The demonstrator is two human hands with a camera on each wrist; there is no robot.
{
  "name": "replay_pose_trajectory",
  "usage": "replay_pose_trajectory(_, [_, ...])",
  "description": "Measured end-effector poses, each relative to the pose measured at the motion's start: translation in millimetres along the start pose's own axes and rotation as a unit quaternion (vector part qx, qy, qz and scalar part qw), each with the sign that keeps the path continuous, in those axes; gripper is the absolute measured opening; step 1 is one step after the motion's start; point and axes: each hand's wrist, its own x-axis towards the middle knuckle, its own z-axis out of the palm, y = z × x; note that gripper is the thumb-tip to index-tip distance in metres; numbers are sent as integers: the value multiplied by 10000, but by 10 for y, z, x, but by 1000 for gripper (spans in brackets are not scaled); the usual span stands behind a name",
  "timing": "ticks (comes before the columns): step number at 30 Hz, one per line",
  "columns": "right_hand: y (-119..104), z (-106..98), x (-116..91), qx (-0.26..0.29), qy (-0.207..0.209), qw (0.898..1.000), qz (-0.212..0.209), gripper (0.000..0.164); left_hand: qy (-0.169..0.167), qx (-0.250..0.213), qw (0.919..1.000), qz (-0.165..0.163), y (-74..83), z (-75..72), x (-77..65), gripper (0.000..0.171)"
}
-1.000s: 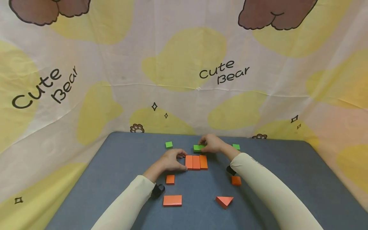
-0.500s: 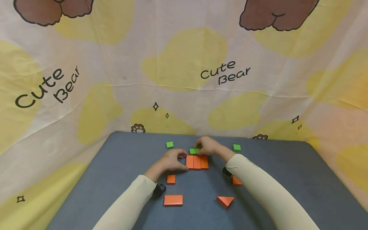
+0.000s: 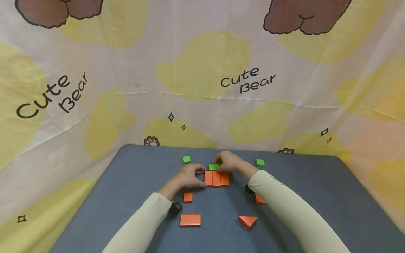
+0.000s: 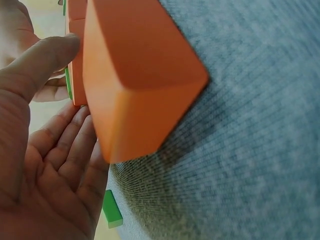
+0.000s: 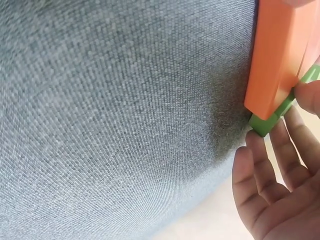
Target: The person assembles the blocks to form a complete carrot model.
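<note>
Three upright-set orange rectangular blocks (image 3: 216, 179) stand side by side in a row at the table's middle. My left hand (image 3: 188, 176) holds the left block of that row, thumb at its near corner and fingertips at the far one. Along the row's far edge lies a green block (image 3: 213, 167), pinched between the thumb and fingers of my right hand (image 3: 230, 161), which covers its right end. The right wrist view has this green block (image 5: 266, 123) right up against an orange block (image 5: 276, 60), with fingertips at its end.
Small green blocks (image 3: 186, 159) (image 3: 260, 162) lie at the back, left and right. Nearer are a small orange block (image 3: 188, 197), another (image 3: 260, 199) partly behind the right sleeve, an orange rectangle (image 3: 190, 220) and an orange triangle (image 3: 248, 222). A printed cloth (image 3: 202, 70) hangs behind.
My right hand has slid the green block left and nearer, up to the far edge of the orange row. The left hand has stayed at the row; the last half second shows almost no motion.
</note>
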Motion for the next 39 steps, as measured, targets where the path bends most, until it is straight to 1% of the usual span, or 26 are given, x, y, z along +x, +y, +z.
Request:
replay_pose_trajectory(7, [-7, -1, -7, -65, -4, 10000, -29, 21, 5, 53, 10000, -61, 8, 10, -2, 51])
replay_pose_trajectory(18, [-11, -42, -23, -120, -82, 9998, -138, 21, 25, 99, 9999, -39, 36, -9, -22, 51])
replay_pose_trajectory(27, [12, -24, -59, -92, -31, 9999, -76, 22, 18, 89, 9999, -61, 32, 24, -1, 50])
replay_pose_trajectory(33, [74, -141, -168, -245, 122, 9993, -248, 24, 32, 98, 9999, -75, 6, 49, 18, 51])
replay_pose_trajectory(39, [213, -355, -340, -106, 377, 9987, -314, 28, 109, 122, 9998, -95, -13, 37, 28, 51])
